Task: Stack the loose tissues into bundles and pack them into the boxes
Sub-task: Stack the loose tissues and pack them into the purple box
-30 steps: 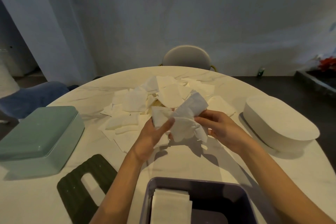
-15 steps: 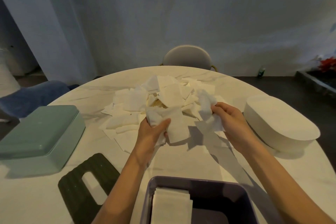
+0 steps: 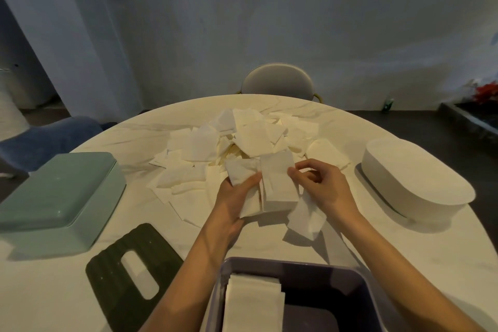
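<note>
Just beyond both hands: loose tissues [image 3: 242, 140], white and thin, heaped in a ragged pile of overlapping squares, corners sticking up at odd angles, some folded, some crumpled flat against the pale marble table [image 3: 336, 245]. Between the hands: a small bundle of tissues [image 3: 275, 183], rectangular sheets stacked roughly edge to edge, the upper sheet smooth with a soft crease along its length, lower edges uneven. Left hand [image 3: 234, 197] under and around the bundle's left side, thumb laid across the top, fingers curled beneath. Right hand [image 3: 323, 186] at the bundle's right edge, thumb and forefinger pinching the top sheet, the other fingers curled loosely. Hands close together, joined only through the paper. Below the right wrist: one tissue [image 3: 305, 221] lying askew on the table. Nearer than the hands, at the bottom edge: a purple box [image 3: 336, 275], open, with a neat stack of folded tissues [image 3: 253, 302] against its left wall. Left of the left hand: a green box [image 3: 59, 197], upside down. Beside the left forearm: a dark slotted lid [image 3: 121, 277], flat. Right of the right hand: a white oval box [image 3: 415, 183].
</note>
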Demonstrator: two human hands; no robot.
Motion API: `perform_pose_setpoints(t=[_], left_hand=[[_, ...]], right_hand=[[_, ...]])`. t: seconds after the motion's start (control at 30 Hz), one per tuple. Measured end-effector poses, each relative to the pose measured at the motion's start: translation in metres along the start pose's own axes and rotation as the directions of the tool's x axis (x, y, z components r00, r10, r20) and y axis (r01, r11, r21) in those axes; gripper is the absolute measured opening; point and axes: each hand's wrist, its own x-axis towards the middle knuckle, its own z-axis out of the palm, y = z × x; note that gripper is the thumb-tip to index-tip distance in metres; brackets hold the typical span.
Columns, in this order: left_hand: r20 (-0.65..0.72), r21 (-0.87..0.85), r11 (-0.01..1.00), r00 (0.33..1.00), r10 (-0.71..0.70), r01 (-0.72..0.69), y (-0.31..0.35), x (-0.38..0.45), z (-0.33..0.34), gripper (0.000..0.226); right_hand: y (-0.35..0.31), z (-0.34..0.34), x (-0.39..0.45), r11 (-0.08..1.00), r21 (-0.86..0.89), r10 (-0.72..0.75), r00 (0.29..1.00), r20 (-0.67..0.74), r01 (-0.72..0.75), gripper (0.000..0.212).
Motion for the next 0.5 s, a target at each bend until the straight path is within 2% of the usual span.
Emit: perform_pose_setpoints(t=[0.1,0.2,0.33,0.43,0.5], left_hand=[[0.005,0.018,1.0,1.0,0.002,-0.002,0.001,-0.001,0.003,0.029],[0.022,0.076,0.996,0.998,0.051,-0.053,-0.001,-0.003,0.003,0.045],[0.051,0.089,0.993,0.996,0.075,-0.079,0.001,-0.005,0.0,0.053],[0.106,0.127,0.991,0.994,0.019,-0.032,0.004,-0.008,0.002,0.04],[0.117,0.122,0.99,0.99,-0.083,0.069,0.008,-0.011,0.006,0.033]], right_hand=[[0.0,0.004,-0.002,0.998,-0.052,0.018,1.0,-0.018,-0.019,0.018],[-0.001,0.004,-0.002,0.991,-0.133,0.0,1.0,0.028,0.003,0.016],[-0.003,-0.005,0.001,0.991,-0.126,0.049,0.994,0.1,-0.036,0.04],[-0.004,-0.013,0.003,0.996,-0.062,0.078,0.976,0.205,-0.067,0.042],[-0.008,-0.02,0.002,0.997,-0.026,0.079,0.972,0.221,-0.075,0.043]])
